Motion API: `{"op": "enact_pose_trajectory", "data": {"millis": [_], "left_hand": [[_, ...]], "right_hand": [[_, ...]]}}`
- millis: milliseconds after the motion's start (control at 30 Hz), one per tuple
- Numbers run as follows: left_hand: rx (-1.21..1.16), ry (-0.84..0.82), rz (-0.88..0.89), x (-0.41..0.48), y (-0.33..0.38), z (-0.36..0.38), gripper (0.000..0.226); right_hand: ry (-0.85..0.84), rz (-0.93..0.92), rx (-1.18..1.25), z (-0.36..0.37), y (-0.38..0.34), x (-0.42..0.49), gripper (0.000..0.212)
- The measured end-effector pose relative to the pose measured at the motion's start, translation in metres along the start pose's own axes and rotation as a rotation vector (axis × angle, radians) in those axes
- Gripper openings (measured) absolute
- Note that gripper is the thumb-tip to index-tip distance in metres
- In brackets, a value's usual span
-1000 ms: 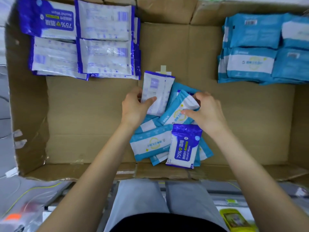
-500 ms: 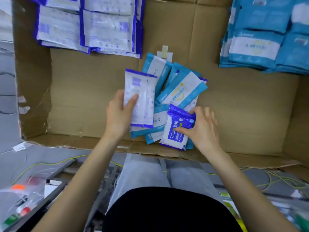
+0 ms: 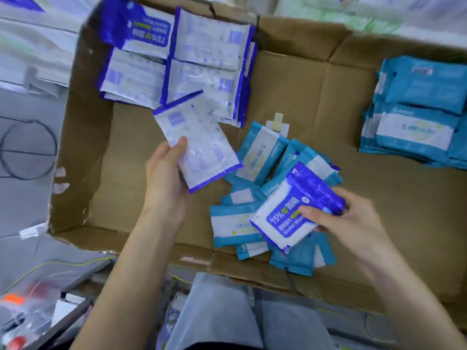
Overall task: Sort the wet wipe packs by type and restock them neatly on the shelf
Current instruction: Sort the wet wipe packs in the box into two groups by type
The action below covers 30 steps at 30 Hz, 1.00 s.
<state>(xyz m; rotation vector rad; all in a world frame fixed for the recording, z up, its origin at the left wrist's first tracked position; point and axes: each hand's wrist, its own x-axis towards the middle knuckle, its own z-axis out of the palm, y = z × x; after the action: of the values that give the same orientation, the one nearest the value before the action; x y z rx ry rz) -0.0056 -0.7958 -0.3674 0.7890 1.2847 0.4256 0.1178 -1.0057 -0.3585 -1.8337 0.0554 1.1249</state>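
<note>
My left hand (image 3: 165, 178) holds a purple-edged alcohol wipe pack (image 3: 199, 145) back side up, just below the purple stack (image 3: 177, 61) at the cardboard's far left. My right hand (image 3: 351, 223) grips a second purple 75% alcohol pack (image 3: 293, 213) face up, lifted over the mixed pile of teal packs (image 3: 257, 152) in the middle. A sorted teal stack (image 3: 417, 117) lies at the far right.
Everything sits on a flattened cardboard box (image 3: 316, 102) with raised flaps at the left and back. A strip of tape (image 3: 277, 122) marks the centre seam. My knees in grey trousers (image 3: 222, 311) are below the front edge. Bags and cables lie at the lower left.
My left hand carried its purple pack up and left toward the purple stack. My right hand lifted the other purple pack off the teal pile. The camera swung left.
</note>
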Motion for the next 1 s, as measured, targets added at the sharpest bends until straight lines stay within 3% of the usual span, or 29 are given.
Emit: {"op": "enact_pose_trajectory", "data": {"millis": [133,233,333,400,467,533,667,767,1000], "left_hand": [[-0.174,-0.013,0.053,0.040,0.044,-0.018,0.022],[-0.138,-0.042,0.091,0.073,0.069,-0.020,0.025],[-0.143,-0.074,0.092,0.103,0.087,-0.007,0.022],[-0.156,-0.060,0.075,0.122,0.099,0.004,0.019],[-0.168,-0.037,0.056,0.142,0.110,0.011,0.015],[-0.118,-0.008,0.054,0.158,0.116,0.014,0.011],[0.030,0.052,0.080,0.174,0.122,0.015,0.020],[0.097,0.101,0.113,0.174,0.125,0.013,0.010],[0.184,0.109,0.142,0.175,0.124,-0.002,0.023]], "right_hand": [[-0.012,0.013,0.318,0.026,-0.047,0.031,0.024],[-0.026,0.050,0.554,0.059,-0.077,0.061,0.023],[0.063,0.138,0.809,0.095,-0.101,0.096,0.030],[0.107,0.143,0.853,0.116,-0.117,0.114,0.035],[0.169,0.126,0.833,0.132,-0.129,0.129,0.034],[0.237,0.091,0.763,0.143,-0.136,0.143,0.019],[0.310,-0.028,0.539,0.157,-0.137,0.166,0.019],[0.359,-0.077,0.329,0.154,-0.135,0.174,0.019],[0.290,-0.165,0.108,0.143,-0.135,0.174,0.018]]}}
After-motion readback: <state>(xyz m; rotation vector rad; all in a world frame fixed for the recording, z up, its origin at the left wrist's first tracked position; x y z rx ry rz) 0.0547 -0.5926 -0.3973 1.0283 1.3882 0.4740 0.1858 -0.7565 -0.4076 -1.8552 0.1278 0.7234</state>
